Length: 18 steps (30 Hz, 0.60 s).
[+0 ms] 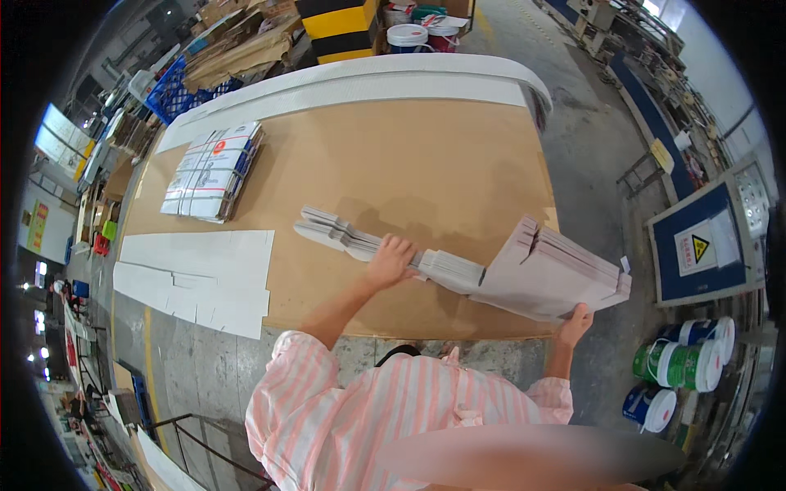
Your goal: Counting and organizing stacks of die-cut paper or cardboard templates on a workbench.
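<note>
A stack of die-cut cardboard sheets (544, 274), pale grey-white, lies aslant over the brown table. Its wide end is at the right and passes the table's right edge; a narrow notched strip runs to the left. My left hand (393, 260) is closed around the narrow strip from above. At the near right edge of the wide end, my right hand (576, 323) grips the stack, with its thumb on top and the other fingers mostly hidden underneath.
The brown tabletop (393, 155) carries a strapped bundle of printed cardboard (211, 173) at the far left and a flat white slotted sheet (196, 278) at the near left. White board (352, 86) lines the far edge. Paint buckets (679, 366) and a blue cabinet (708, 241) stand at the right.
</note>
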Each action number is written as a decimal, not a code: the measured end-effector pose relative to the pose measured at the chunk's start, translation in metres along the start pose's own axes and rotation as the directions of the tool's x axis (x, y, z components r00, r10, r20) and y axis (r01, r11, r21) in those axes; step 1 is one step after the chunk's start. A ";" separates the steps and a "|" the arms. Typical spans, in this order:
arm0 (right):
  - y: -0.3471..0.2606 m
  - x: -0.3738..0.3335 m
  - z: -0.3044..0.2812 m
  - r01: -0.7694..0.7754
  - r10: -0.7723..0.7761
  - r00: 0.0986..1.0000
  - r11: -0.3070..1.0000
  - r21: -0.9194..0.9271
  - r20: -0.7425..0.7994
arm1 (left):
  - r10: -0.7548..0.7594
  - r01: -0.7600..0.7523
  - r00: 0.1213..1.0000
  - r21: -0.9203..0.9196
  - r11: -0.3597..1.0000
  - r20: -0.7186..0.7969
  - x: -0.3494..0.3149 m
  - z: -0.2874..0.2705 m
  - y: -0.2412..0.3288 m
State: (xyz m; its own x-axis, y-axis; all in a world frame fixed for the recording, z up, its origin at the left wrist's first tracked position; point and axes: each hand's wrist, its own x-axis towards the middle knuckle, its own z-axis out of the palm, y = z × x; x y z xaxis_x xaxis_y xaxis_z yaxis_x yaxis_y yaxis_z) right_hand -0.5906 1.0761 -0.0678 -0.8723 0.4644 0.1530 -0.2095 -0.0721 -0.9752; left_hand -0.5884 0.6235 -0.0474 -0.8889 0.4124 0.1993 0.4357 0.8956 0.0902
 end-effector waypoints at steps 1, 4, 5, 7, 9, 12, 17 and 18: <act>-0.001 -0.002 0.004 0.033 -0.034 0.999 0.999 0.031 0.007 | 0.006 -0.006 1.000 0.001 1.000 -0.002 0.001 0.000 -0.012; 0.002 -0.003 0.005 0.048 -0.049 0.999 0.997 0.067 0.006 | 0.115 -0.114 0.989 -0.010 0.993 0.091 0.009 0.003 -0.030; 0.004 -0.004 0.001 0.024 -0.024 1.000 0.997 0.070 -0.004 | 0.113 -0.113 0.992 0.004 0.994 0.059 0.010 0.006 -0.031; 0.007 -0.001 -0.003 0.039 -0.037 0.999 0.997 0.067 -0.032 | 0.114 -0.115 0.993 0.019 0.993 0.020 0.011 0.014 -0.031; 0.004 -0.002 0.002 0.048 -0.044 0.997 0.997 0.064 -0.057 | 0.102 -0.103 0.995 -0.061 0.993 -0.019 0.007 0.019 -0.030; -0.002 -0.002 0.010 0.003 -0.007 0.996 0.999 -0.046 -0.093 | 0.147 -0.157 0.974 -0.048 0.986 -0.174 0.003 0.020 -0.034; -0.009 0.003 0.015 0.018 -0.020 0.981 1.000 -0.011 -0.195 | 0.198 -0.207 0.972 -0.060 0.977 -0.126 0.003 0.028 -0.037; -0.008 0.002 0.009 -0.018 0.011 0.979 0.999 -0.033 -0.204 | 0.230 -0.244 0.954 -0.054 0.968 -0.192 0.006 0.030 -0.040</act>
State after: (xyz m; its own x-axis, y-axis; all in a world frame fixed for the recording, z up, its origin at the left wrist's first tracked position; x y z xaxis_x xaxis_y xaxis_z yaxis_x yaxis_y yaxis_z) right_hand -0.5946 1.0693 -0.0579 -0.7660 0.6340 0.1063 -0.1787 -0.0511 -0.9826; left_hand -0.6154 0.5954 -0.0794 -0.7206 0.5673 0.3987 0.6466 0.7574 0.0911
